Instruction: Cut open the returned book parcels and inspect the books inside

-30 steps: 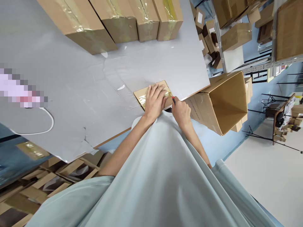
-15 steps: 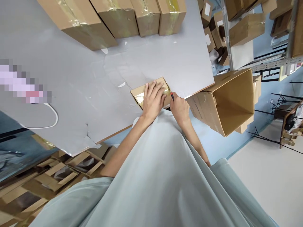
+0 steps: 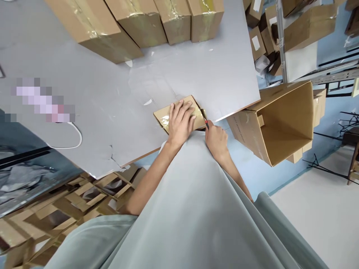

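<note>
A small taped cardboard box lies at the near edge of the grey table, close against my shirt. My left hand rests flat on its top, fingers stretched out over the shiny tape. Closed around a red-and-black box cutter, my right hand is at the box's right side. The cutter's tip meets the right edge, where a bit of tape or cardboard sticks up. The blade itself is too small to make out.
Several taped cartons stand in a row at the table's far side. A large open carton is beyond the right edge. A white cable lies at left. Open boxes sit below left, and a loaded shelf is at upper right.
My right hand and the cutter have moved slightly toward me along the box's right edge. A piece there now sticks up. My left hand stays on the box. The whole view has shifted a little.
</note>
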`<state>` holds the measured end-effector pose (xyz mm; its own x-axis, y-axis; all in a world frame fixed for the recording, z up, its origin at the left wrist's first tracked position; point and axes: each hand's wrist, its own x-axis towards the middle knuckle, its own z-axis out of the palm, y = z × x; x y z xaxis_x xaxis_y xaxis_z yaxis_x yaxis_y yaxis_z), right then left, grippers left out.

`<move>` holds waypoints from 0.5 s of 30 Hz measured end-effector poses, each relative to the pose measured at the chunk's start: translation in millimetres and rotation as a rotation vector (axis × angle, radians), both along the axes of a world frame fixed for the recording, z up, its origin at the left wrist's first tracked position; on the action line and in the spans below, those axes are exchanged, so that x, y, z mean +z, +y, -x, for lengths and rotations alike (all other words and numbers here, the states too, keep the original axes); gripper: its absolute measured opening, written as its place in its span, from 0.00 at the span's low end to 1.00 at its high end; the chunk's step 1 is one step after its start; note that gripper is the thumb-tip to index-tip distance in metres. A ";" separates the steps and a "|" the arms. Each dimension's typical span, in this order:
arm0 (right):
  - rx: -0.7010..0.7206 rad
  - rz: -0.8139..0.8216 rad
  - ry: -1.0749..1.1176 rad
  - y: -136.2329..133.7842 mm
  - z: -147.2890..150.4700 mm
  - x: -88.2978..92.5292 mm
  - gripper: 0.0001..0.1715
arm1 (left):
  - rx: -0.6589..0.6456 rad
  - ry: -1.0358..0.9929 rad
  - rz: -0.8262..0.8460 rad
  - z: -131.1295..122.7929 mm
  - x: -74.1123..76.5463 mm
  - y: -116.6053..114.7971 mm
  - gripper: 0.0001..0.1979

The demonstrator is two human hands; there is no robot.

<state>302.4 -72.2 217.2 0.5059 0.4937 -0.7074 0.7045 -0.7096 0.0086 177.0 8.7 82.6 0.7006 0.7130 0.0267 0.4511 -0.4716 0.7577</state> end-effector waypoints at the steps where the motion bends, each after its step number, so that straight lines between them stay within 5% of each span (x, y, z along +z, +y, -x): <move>1: -0.009 0.012 0.004 -5.7 0.6 -0.3 0.24 | -0.002 0.004 0.000 0.6 -0.2 -0.6 0.23; 11: -0.012 -0.210 0.082 -22.1 -19.6 16.5 0.29 | 0.037 0.018 0.046 18.4 5.0 6.6 0.22; 15: -0.072 -0.282 -0.060 -14.2 -62.5 -18.9 0.33 | 0.330 0.071 0.015 52.9 14.7 0.4 0.26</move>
